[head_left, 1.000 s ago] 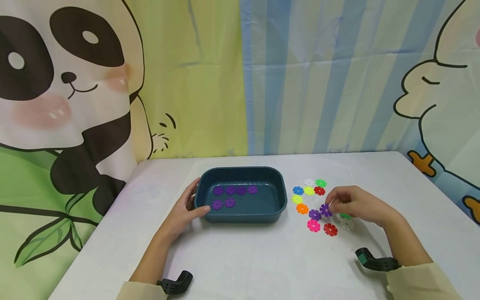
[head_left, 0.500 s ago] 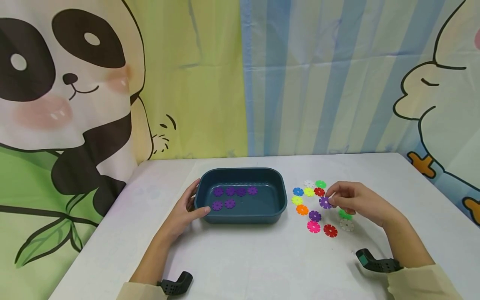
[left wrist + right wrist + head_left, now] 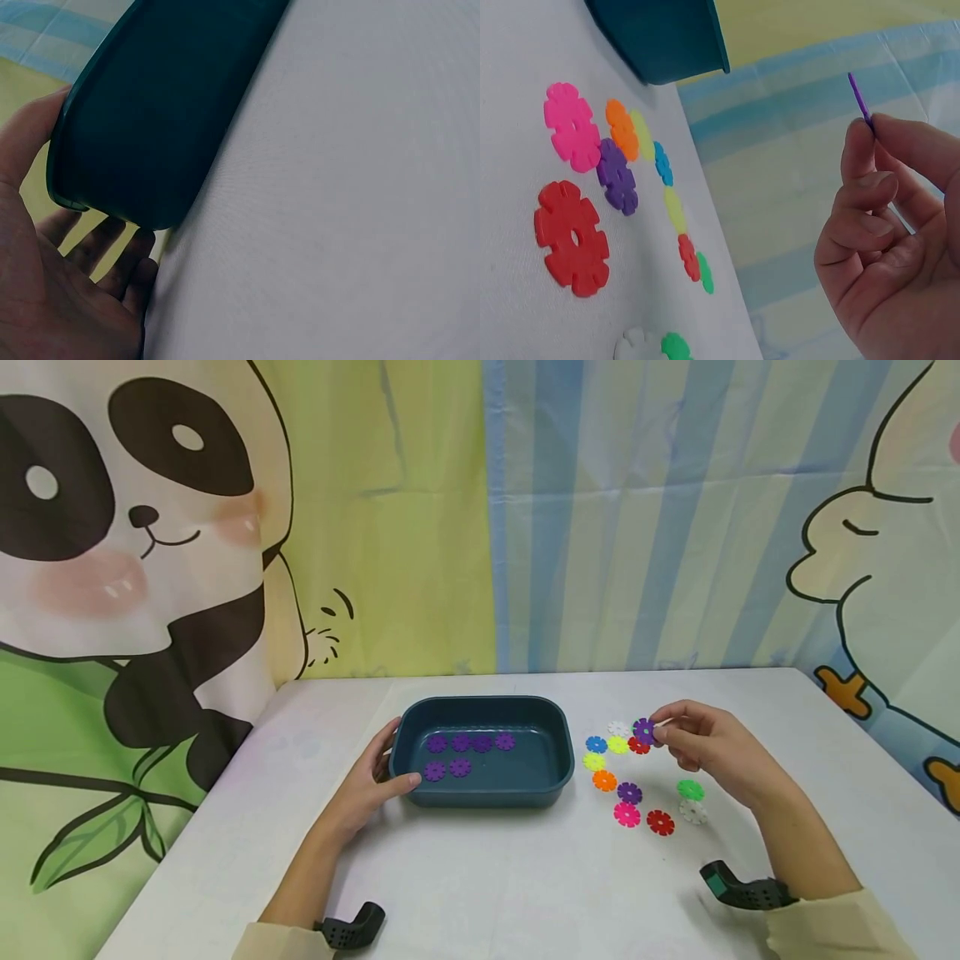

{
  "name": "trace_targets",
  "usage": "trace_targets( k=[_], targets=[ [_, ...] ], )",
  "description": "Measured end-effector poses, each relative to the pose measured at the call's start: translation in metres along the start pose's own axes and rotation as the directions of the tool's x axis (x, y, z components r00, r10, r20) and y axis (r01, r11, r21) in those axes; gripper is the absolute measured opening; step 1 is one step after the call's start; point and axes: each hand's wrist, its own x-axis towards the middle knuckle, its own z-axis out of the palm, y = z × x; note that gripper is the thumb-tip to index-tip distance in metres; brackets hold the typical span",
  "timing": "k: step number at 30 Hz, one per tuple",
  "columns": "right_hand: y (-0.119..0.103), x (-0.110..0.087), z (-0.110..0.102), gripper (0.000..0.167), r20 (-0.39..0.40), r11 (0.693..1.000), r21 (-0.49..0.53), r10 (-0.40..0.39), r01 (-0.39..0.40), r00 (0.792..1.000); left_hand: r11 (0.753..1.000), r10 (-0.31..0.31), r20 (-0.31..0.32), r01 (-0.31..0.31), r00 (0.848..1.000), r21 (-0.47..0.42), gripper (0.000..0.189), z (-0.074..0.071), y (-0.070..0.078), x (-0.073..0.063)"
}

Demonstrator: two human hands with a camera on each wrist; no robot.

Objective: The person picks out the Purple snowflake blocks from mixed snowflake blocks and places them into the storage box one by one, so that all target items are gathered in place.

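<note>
A dark teal plastic bin (image 3: 487, 797) stands on the table with several purple notched discs (image 3: 461, 767) lying in two rows inside. My left hand (image 3: 366, 783) holds the bin's left end; in the left wrist view the thumb (image 3: 34, 135) lies at the rim and the fingertips touch the end wall. Between thumb and forefinger, my right hand (image 3: 712, 750) pinches a purple snowflake disc (image 3: 643, 731), raised above the table and edge-on in the right wrist view. Another purple disc (image 3: 630, 792) lies on the table between the pink (image 3: 627, 814) and orange (image 3: 604, 780) ones.
To the bin's right lie further flower-shaped discs: blue (image 3: 596, 744), yellow (image 3: 594, 762), white (image 3: 693, 812), green (image 3: 691, 789) and red (image 3: 661, 822). A printed curtain (image 3: 420, 568) with a panda hangs behind the table's far edge.
My right hand has lifted the purple disc from among the others and moved it up and slightly left, toward the far side. The left hand and the bin have stayed put.
</note>
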Motion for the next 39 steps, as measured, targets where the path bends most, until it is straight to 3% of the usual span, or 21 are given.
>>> trace_targets(
  k=[5, 12, 28, 39],
  targets=[
    [-0.002, 0.002, 0.002, 0.043, -0.018, 0.998, 0.060, 0.027, -0.026, 0.999, 1.000, -0.004, 0.000, 0.004, 1.000, 0.006, 0.092, 0.000, 0.000, 0.000],
    [-0.005, 0.007, 0.008, 0.036, -0.006, 0.993, 0.122, 0.008, -0.007, 1.000, 1.000, -0.001, 0.006, 0.001, 1.000, 0.001, 0.092, -0.001, 0.000, 0.000],
    [-0.020, 0.017, 0.029, 0.040, -0.084, 0.986, 0.160, -0.030, 0.043, 0.996, 1.000, -0.009, 0.000, 0.009, 1.000, 0.013, 0.094, -0.001, 0.000, 0.001],
    [-0.032, 0.026, 0.043, 0.040, -0.079, 0.982, 0.179, -0.052, 0.065, 0.995, 1.000, -0.003, 0.003, 0.003, 1.000, 0.006, 0.095, -0.001, 0.000, 0.000]
  ],
)
